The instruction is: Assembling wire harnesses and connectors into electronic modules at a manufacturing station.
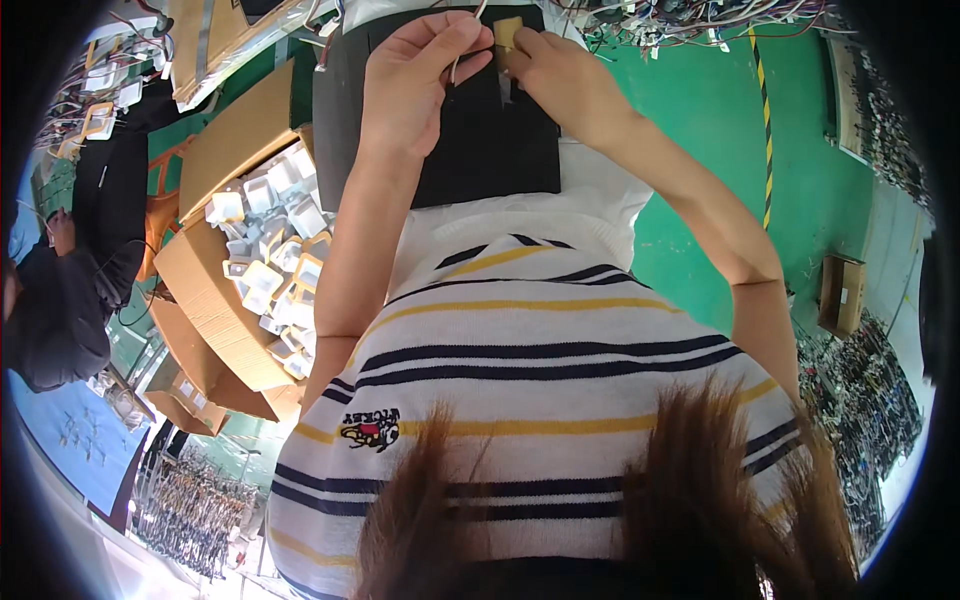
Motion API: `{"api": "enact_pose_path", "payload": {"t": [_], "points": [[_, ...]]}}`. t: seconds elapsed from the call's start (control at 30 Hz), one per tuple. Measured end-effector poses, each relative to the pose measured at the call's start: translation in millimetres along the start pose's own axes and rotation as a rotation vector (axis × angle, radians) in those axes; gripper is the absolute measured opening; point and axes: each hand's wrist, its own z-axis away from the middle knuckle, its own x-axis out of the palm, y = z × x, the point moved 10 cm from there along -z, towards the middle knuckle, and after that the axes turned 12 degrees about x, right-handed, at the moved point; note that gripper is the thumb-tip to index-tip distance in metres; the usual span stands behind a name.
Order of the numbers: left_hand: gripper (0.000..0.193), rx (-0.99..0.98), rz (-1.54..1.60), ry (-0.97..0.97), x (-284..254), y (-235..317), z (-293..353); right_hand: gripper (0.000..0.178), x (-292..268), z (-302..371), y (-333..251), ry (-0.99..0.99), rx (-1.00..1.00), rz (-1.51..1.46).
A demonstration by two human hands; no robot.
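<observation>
While left hand point(408, 88) pinches pale wire point(481, 9), top end cropped.

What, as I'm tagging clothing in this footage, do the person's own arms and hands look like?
The left hand and right hand wear no gloves, and no watch or bracelet shows. The forearms are uncovered, with no visible markings. The shirt looks short-sleeved, white with dark navy and yellow stripes.

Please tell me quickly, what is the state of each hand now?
Left hand: closed, fingertips pinching a thin pale cord.
Right hand: closed, holding a small tan piece; its exact kind cannot be told.
</observation>
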Motion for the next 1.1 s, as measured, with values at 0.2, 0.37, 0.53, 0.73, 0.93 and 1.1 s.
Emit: {"api": "enact_pose_path", "payload": {"t": [0.2,0.37,0.53,0.73,0.93,1.1], "points": [[0.013,-0.047,0.127,0.019,1,-20,5,0.014,5,7,13,0.0,0.051,0.068],[0.013,-0.081,0.154,0.037,1,-37,7,0.015,-13,40,1,0.246,-0.205,-0.067],[0.013,-0.1,0.129,0.026,0,-45,5,0.014,-11,39,1,0.231,-0.241,-0.067],[0.014,-0.174,0.097,-0.044,4,-60,4,0.015,-7,44,0,0.242,-0.276,-0.013],[0.016,-0.292,0.238,-0.027,9,-74,4,0.013,-14,63,-3,0.267,-0.334,0.017],[0.014,-0.298,0.209,-0.087,10,-79,-3,0.012,-54,66,-13,0.347,-0.375,-0.192]]}}
